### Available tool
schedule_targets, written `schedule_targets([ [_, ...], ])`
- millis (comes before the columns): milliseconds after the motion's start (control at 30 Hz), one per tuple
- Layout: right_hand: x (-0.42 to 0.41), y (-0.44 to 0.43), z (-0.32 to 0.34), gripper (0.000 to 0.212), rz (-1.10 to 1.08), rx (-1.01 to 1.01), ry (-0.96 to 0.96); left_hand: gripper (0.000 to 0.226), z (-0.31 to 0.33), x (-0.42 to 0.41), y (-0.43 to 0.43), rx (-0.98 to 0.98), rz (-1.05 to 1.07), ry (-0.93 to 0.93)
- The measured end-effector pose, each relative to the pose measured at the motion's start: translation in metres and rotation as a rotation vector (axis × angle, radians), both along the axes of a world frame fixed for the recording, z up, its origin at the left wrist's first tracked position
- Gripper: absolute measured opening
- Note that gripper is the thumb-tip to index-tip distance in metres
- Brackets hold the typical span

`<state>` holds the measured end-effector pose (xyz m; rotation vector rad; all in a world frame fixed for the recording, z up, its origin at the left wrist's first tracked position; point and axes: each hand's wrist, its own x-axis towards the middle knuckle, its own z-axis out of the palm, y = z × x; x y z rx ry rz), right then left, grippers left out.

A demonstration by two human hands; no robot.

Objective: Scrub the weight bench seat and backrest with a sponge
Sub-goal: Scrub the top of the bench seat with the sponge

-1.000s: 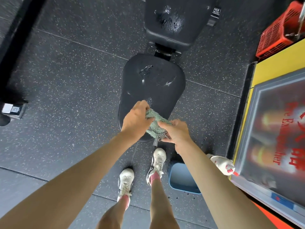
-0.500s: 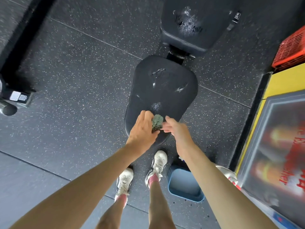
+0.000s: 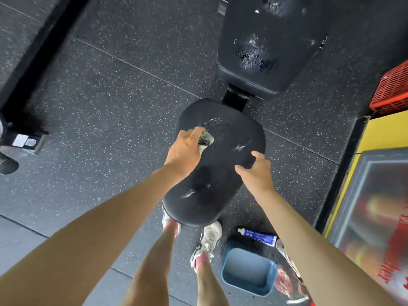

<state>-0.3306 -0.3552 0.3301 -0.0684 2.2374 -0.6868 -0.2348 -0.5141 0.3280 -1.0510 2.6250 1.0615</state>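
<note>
The black padded bench seat (image 3: 223,195) lies in the middle of the view, with wet streaks on it. Beyond it rises the black backrest (image 3: 265,69), spotted with foam. My left hand (image 3: 184,151) grips a green sponge (image 3: 206,139) and presses it on the seat's far left part, beside a wet patch. My right hand (image 3: 256,171) hovers over the seat's right edge with fingers loosely spread, holding nothing.
A blue bucket (image 3: 249,272) stands on the speckled rubber floor by my right foot, with a blue-and-white tube (image 3: 257,235) lying behind it. A red crate (image 3: 390,89) and a yellow-framed cabinet (image 3: 373,195) line the right side. A black equipment base (image 3: 22,138) sits far left.
My right hand let go of the sponge and moved to the seat's right edge. My left hand carried the sponge forward onto the seat's far part. The view moved closer.
</note>
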Motion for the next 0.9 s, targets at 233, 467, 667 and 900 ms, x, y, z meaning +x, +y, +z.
schedule_targets([
  [233, -0.041, -0.022, -0.028, 0.094, -0.052, 0.159, 0.057, 0.047, -0.041, -0.080, -0.064, -0.159, 0.149, 0.047],
  [467, -0.032, -0.021, -0.043, 0.100, 0.105, 0.309, 0.151, 0.054, -0.051, -0.095, -0.028, -0.096, -0.583, 0.120],
  [667, -0.031, -0.011, -0.053, 0.097, -0.096, 0.348, 0.029, 0.057, -0.054, -0.105, -0.017, -0.167, -0.095, 0.085],
  [900, -0.031, -0.007, -0.051, 0.074, -0.181, 0.312, -0.043, 0.050, -0.057, -0.113, -0.035, -0.208, -0.113, 0.058],
])
